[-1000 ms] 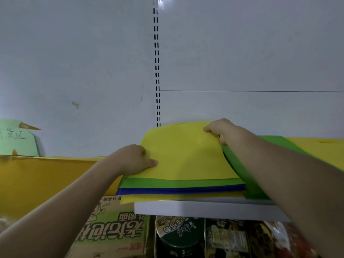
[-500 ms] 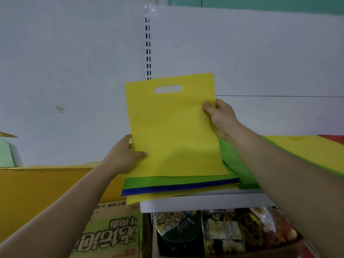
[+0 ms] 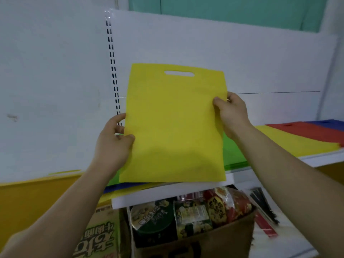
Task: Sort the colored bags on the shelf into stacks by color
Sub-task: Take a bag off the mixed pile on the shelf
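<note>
A yellow bag (image 3: 173,123) with a cut-out handle is held upright in front of the white back panel. My left hand (image 3: 113,144) pinches its left edge and my right hand (image 3: 232,114) pinches its right edge. Below and behind it a mixed pile lies on the white shelf (image 3: 167,194): a green bag (image 3: 232,155), a blue bag (image 3: 119,187) and a yellow one under that. Further right on the shelf lie a yellow stack (image 3: 290,138), a red stack (image 3: 312,131) and a blue stack (image 3: 331,123).
Under the shelf stands a brown box (image 3: 204,244) full of snack packets and a tub. A printed carton (image 3: 100,237) sits to its left beside a yellow panel (image 3: 37,202). A slotted shelf upright (image 3: 112,67) runs up the back wall.
The yellow bag went from lying flat on the pile to being lifted upright and off it, both hands holding its edges. The view swung right, revealing the red and blue stacks.
</note>
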